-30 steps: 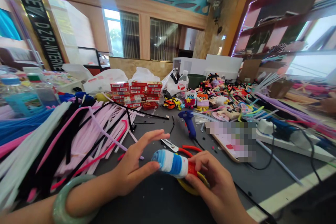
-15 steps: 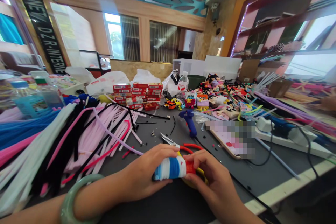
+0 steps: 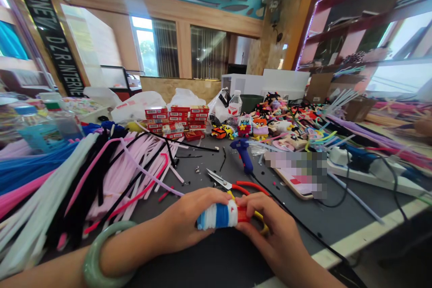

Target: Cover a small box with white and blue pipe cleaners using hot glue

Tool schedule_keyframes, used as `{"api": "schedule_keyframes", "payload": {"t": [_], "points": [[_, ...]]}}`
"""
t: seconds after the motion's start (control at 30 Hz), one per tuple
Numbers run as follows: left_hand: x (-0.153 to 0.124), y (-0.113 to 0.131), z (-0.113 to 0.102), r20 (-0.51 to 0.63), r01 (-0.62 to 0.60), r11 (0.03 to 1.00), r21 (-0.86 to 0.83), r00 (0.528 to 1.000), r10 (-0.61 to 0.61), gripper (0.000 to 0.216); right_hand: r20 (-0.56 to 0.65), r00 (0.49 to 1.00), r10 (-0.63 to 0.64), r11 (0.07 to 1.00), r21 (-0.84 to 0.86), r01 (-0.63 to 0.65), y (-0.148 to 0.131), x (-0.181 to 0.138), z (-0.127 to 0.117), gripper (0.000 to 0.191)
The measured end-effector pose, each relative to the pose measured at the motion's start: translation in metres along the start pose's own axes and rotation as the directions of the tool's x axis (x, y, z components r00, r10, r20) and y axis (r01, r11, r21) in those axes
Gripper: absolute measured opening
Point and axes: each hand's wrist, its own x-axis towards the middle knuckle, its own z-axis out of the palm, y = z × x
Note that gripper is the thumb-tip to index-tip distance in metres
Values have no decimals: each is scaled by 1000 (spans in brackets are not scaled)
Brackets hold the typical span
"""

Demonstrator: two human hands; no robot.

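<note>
The small striped bundle [image 3: 220, 215], wrapped in blue and white with a red end, is held between both hands over the near part of the desk [image 3: 202, 261]. It lies sideways, blue end toward the left hand [image 3: 185, 216], red end toward the right hand [image 3: 275, 222]. The left fingers curve over its top, with the thumb underneath, leaving the stripes facing the head camera. The right fingers are closed around the red end, index on the upper side and thumb on the lower. Just beyond the bundle lie scissors [image 3: 223, 182] with orange-red on the handle, blades pointing away to the left; a yellow loop [image 3: 260, 221] shows partly behind the right hand. Farther out are a blue glue gun [image 3: 243, 157] and, to its right, a phone [image 3: 290, 174], partly blurred. Fuzzy stems [image 3: 118, 175] in pink, white, black and blue spread across the left side. Stacked red boxes [image 3: 178, 119] and small plush figures [image 3: 260, 128] sit toward the back.
</note>
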Motion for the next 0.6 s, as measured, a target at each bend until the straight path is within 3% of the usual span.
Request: {"api": "schedule_keyframes", "payload": {"t": [0.3, 0.6], "points": [[-8, -7, 7, -101, -35, 999, 12, 994, 36, 49, -41, 998, -54, 997, -53, 52, -4, -3, -1, 11], [-3, 3, 7, -143, 133, 985, -107, 979, -148, 43, -34, 998, -52, 995, -90, 49, -2, -6, 0, 7]]}}
